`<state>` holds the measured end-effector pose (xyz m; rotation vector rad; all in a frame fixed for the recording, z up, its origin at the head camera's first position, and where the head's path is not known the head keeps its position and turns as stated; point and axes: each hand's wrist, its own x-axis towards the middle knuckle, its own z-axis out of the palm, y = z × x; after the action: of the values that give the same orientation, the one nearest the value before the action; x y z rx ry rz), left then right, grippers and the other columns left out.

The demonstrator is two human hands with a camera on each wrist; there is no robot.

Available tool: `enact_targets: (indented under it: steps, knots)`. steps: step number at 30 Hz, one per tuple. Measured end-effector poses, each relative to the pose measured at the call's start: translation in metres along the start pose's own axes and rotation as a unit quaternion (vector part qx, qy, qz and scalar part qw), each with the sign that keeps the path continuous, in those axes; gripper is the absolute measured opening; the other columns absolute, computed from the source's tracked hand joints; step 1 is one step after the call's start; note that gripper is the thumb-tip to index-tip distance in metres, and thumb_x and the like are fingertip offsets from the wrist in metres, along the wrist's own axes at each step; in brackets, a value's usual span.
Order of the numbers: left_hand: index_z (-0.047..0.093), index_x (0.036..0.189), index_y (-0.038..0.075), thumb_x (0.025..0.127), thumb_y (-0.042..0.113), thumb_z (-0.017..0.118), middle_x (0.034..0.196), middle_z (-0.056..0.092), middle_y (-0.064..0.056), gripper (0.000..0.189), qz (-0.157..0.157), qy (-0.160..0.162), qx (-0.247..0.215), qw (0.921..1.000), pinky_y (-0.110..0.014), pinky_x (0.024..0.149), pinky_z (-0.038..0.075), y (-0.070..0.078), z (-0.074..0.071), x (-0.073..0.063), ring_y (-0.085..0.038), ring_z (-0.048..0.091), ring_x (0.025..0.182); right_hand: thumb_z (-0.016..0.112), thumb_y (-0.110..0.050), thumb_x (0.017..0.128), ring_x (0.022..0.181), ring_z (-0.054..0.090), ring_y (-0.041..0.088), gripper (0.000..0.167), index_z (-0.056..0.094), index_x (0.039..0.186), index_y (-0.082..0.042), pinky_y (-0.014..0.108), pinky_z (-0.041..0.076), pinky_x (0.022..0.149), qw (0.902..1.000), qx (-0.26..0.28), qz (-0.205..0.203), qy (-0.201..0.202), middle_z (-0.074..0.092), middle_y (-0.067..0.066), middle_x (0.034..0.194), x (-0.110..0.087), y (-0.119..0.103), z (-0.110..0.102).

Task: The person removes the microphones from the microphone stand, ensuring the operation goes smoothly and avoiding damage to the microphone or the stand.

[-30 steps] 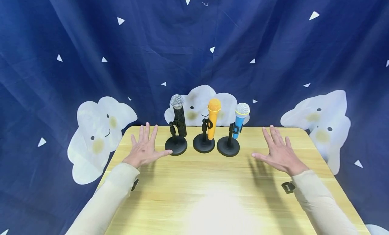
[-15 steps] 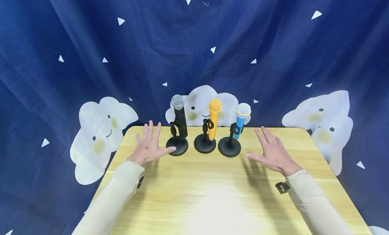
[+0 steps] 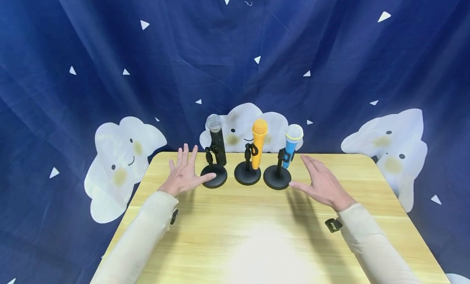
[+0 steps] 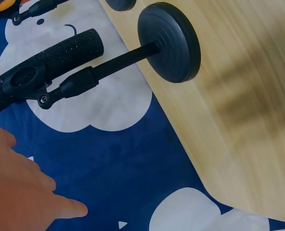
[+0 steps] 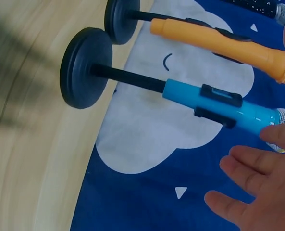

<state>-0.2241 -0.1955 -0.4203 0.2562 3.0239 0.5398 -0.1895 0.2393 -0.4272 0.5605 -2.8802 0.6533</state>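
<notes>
Three microphones stand in a row on small black stands near the table's far edge. On the left is a black microphone (image 3: 218,143) with a silver mesh head, in the middle an orange microphone (image 3: 258,145), on the right a blue microphone (image 3: 290,147) with a white mesh head. My left hand (image 3: 183,176), fingers spread, hovers just left of the black microphone's stand (image 3: 214,176) and holds nothing. Beside the blue microphone's stand (image 3: 277,178), my right hand (image 3: 324,184) hovers with straight fingers, also holding nothing. The right wrist view shows that hand (image 5: 262,178) near the blue microphone's head.
The pale wooden table (image 3: 220,218) has a bright glare patch at its near middle. Behind it hangs a dark blue curtain (image 3: 220,63) with white triangles and smiling clouds. A dark wrist device (image 3: 333,225) sits under the right cuff.
Both hands have moved inward, the left hand rightward toward the black microphone, the right hand leftward toward the blue one. The microphones and stands stay where they were.
</notes>
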Motion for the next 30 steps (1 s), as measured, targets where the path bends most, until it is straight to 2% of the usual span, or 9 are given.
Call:
enact_targets:
  steps: [4, 9, 15, 21, 30]
  knots:
    - [-0.005, 0.161, 0.017, 0.078, 0.084, 0.054, 0.164, -0.019, -0.015, 0.122, 0.000, 0.004, -0.010, 0.9999, -0.074, 0.111, -0.005, 0.001, 0.001, 0.002, -0.033, -0.019, 0.149, 0.064, -0.064, 0.088, 0.137, 0.038, 0.046, 0.100, 0.028, 0.156, 0.000, 0.063, 0.035, 0.108, 0.9996, 0.012, 0.021, -0.013, 0.038, 0.025, 0.153, 0.002, -0.006, 0.000]
    - [-0.003, 0.161, 0.016, 0.078, 0.084, 0.054, 0.165, -0.015, -0.015, 0.121, 0.000, 0.012, -0.016, 0.9998, -0.072, 0.113, -0.001, 0.002, 0.001, 0.006, -0.032, -0.014, 0.151, 0.062, -0.064, 0.089, 0.134, 0.042, 0.046, 0.096, 0.032, 0.154, 0.000, 0.064, 0.038, 0.105, 0.9992, 0.024, 0.026, -0.017, 0.042, 0.025, 0.151, 0.006, -0.013, 0.001]
    - [0.003, 0.162, 0.013, 0.078, 0.082, 0.057, 0.166, -0.005, -0.017, 0.121, 0.010, 0.036, -0.029, 0.9989, -0.069, 0.116, 0.008, 0.004, 0.000, 0.012, -0.034, -0.004, 0.152, 0.064, -0.060, 0.090, 0.133, 0.045, 0.046, 0.089, 0.039, 0.151, 0.000, 0.062, 0.038, 0.107, 0.9989, 0.046, 0.008, -0.010, 0.047, 0.025, 0.147, 0.012, -0.020, 0.003]
    - [0.007, 0.161, 0.011, 0.077, 0.083, 0.057, 0.166, 0.001, -0.018, 0.121, 0.016, 0.048, -0.047, 0.9976, -0.062, 0.119, 0.010, 0.006, 0.003, 0.018, -0.033, 0.002, 0.152, 0.067, -0.057, 0.090, 0.128, 0.052, 0.041, 0.086, 0.043, 0.149, 0.001, 0.058, 0.042, 0.105, 0.9970, 0.075, -0.019, -0.004, 0.051, 0.022, 0.144, 0.019, -0.029, 0.006]
    - [0.015, 0.159, 0.003, 0.082, 0.075, 0.060, 0.165, 0.013, -0.018, 0.115, 0.028, 0.059, -0.065, 0.9958, -0.055, 0.120, 0.016, 0.009, 0.005, 0.025, -0.035, 0.012, 0.151, 0.074, -0.046, 0.089, 0.119, 0.060, 0.036, 0.081, 0.044, 0.147, 0.002, 0.056, 0.047, 0.100, 0.9922, 0.116, -0.041, 0.019, 0.062, 0.021, 0.130, 0.033, -0.043, 0.015]
